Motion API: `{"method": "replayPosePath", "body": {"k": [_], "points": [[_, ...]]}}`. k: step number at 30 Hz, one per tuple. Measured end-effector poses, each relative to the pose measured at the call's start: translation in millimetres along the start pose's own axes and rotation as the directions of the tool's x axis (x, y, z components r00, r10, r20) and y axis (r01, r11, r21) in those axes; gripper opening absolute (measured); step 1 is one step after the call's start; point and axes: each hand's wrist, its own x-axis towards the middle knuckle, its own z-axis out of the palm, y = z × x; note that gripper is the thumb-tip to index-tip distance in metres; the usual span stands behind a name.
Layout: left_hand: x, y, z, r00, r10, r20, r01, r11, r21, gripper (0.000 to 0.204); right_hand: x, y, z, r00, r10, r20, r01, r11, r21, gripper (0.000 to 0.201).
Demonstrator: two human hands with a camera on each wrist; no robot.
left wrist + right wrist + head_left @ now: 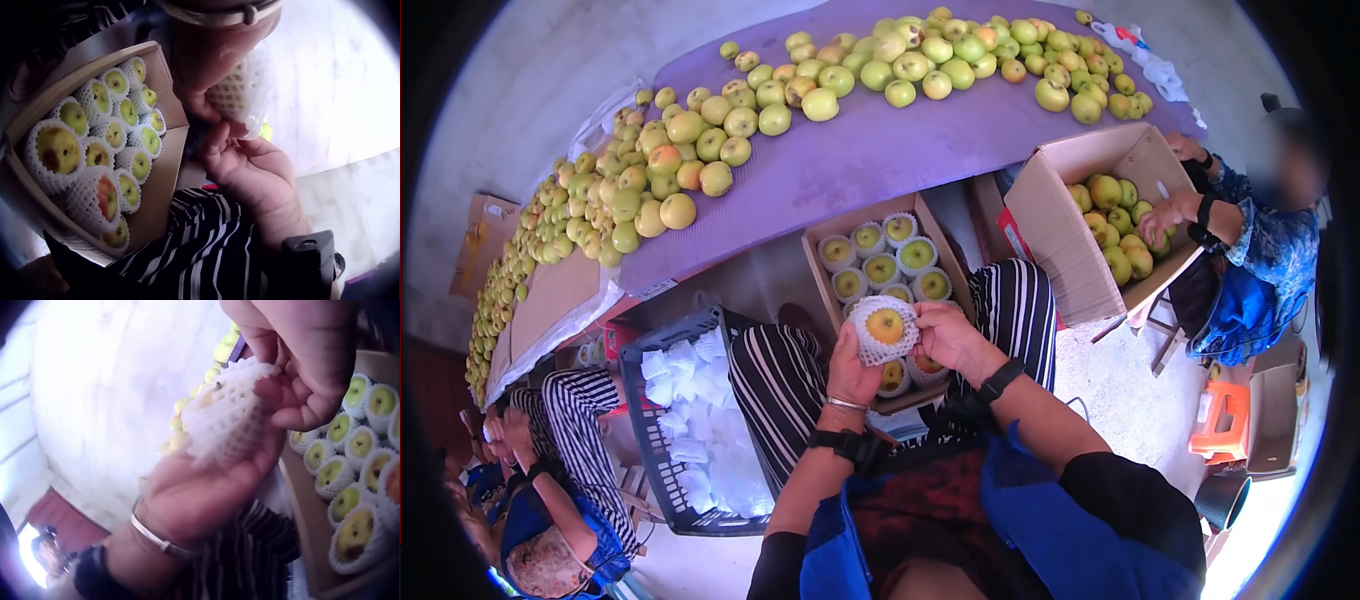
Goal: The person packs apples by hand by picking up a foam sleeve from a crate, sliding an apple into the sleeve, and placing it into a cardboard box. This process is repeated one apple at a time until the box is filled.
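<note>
A yellow apple [885,325] in a white foam net [231,415] is held between both hands above an open carton. The left hand [852,370] cups the netted apple from the left and below, fingers curled round it. From the right, the right hand [948,338] pinches the net's edge between thumb and fingers. In the right wrist view the net wraps the apple's sides, and a stem shows at its open end. Beneath, the carton [159,181] holds rows of netted apples [74,117], standing between the knees.
Many loose apples [775,119] lie on the purple-covered table [820,170]. A black crate [665,480] of white foam nets stands at the left. On the right, another person [1265,225] reaches into a box [1055,230] of apples. An orange stool [1222,420] stands beyond; someone sits at far left.
</note>
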Motion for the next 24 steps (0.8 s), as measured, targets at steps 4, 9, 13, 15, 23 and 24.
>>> {"method": "replayPosePath", "body": {"k": [4, 9, 13, 15, 23, 24], "points": [[1, -2, 3, 0.993, 0.106, -0.060, -0.094, 0.982, 0.165, 0.033, -1, 5, 12, 0.944, -0.297, -0.146, 0.153, 0.782, -0.604, 0.020], [-2, -3, 8, 0.990, 0.115, -0.079, -0.090, 0.958, 0.272, 0.033, 12, 12, 3, 0.812, -0.584, -0.018, 0.405, 0.584, -0.704, 0.021], [-4, -1, 7, 0.993, 0.097, -0.062, -0.073, 0.949, 0.307, 0.034, 4, 0, 0, 0.967, -0.201, -0.154, 0.170, 0.966, -0.192, 0.011], [-4, 2, 9, 0.994, 0.098, -0.042, -0.083, 0.959, 0.271, 0.034, 3, -2, -3, 0.982, -0.149, -0.116, 0.126, 0.974, -0.190, 0.010], [1, 1, -7, 0.992, 0.096, -0.087, -0.091, 0.994, 0.059, 0.032, 1, -6, -2, 0.996, 0.033, -0.084, -0.058, 0.948, -0.312, 0.012], [1, 1, -7, 0.994, 0.054, -0.092, -0.054, 0.999, 0.000, 0.032, 1, -5, 2, 0.999, 0.009, -0.042, -0.016, 0.983, -0.182, 0.014]]}}
